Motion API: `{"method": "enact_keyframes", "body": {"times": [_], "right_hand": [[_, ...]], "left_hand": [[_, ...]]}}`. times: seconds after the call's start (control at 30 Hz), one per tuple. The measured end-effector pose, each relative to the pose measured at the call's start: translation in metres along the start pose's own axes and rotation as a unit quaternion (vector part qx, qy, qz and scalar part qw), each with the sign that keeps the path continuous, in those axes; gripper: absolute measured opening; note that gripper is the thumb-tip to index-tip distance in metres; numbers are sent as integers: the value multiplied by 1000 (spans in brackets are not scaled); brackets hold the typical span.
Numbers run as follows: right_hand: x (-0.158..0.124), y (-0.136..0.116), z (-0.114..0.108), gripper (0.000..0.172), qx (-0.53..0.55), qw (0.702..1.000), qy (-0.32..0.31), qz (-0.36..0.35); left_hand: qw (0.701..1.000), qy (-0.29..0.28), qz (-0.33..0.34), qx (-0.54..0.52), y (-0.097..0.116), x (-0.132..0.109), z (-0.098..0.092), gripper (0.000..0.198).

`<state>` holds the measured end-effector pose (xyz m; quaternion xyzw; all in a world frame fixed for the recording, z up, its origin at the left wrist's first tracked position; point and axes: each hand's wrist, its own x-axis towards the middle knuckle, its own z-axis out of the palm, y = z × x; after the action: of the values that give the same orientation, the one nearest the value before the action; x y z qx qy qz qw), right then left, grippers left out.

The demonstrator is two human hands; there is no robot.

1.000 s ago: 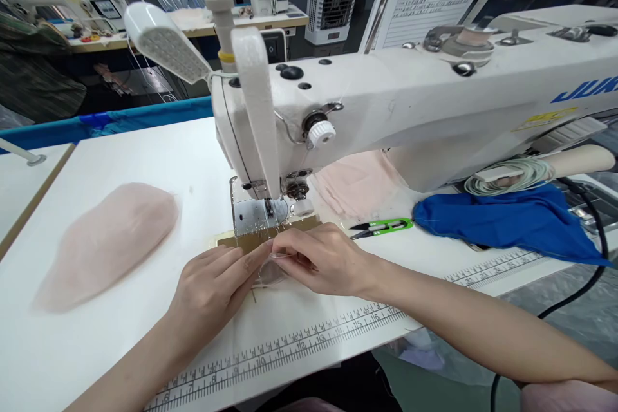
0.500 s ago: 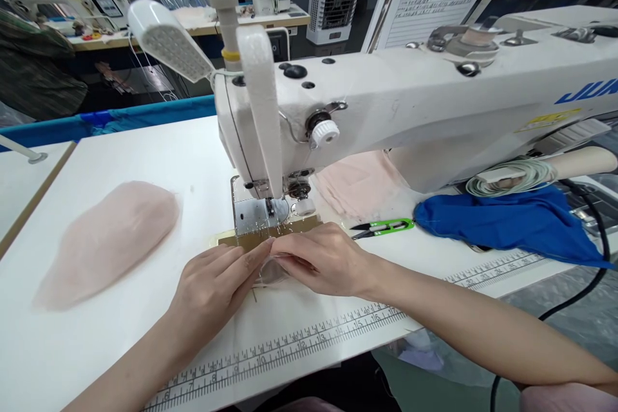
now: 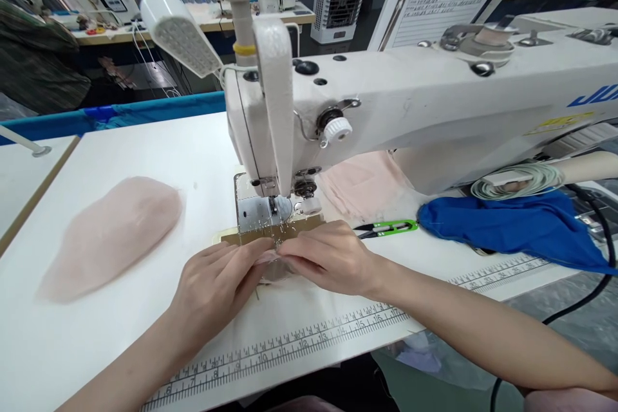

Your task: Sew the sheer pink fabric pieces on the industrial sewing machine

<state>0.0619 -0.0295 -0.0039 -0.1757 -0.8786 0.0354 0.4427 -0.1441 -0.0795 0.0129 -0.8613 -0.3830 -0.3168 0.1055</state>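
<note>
A small sheer fabric piece (image 3: 276, 270) lies just in front of the needle area of a white sewing machine (image 3: 410, 96). My left hand (image 3: 217, 280) is closed, its thumb and fingertips pinching the left edge of this piece. From the right, my right hand (image 3: 333, 257) pinches the same piece, fingers curled, the fingertips of both hands close together. Behind them are the metal needle plate (image 3: 253, 214) and a brown strip (image 3: 302, 225). A sheer pink fabric piece (image 3: 116, 235) lies flat on the left of the table.
Green-handled thread snips (image 3: 393, 226) lie right of my right hand, beside a blue cloth (image 3: 506, 228). More pink fabric (image 3: 364, 183) rests under the machine arm. A printed ruler (image 3: 290, 347) runs along the front edge. Another person's dark clothing (image 3: 38, 58) shows at far left.
My fingertips have parted slightly, and more of the sheer piece shows between them. The whole view has shifted a little, with the machine now further right.
</note>
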Motion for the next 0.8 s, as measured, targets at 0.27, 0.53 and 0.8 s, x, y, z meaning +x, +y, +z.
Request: {"method": "enact_keyframes", "body": {"times": [0.27,0.53,0.8], "right_hand": [[0,1,-9,9,-60,994,-4,-90],[27,2,-47,14,322,855,-288,285],[12,12,-5,17,44,931,-267,247]], "left_hand": [[980,-33,-151,-123,8,3,-5,10],[832,-191,-307,-420,22,10,-9,18],[981,-115,-157,-22,8,-2,23,11]]}}
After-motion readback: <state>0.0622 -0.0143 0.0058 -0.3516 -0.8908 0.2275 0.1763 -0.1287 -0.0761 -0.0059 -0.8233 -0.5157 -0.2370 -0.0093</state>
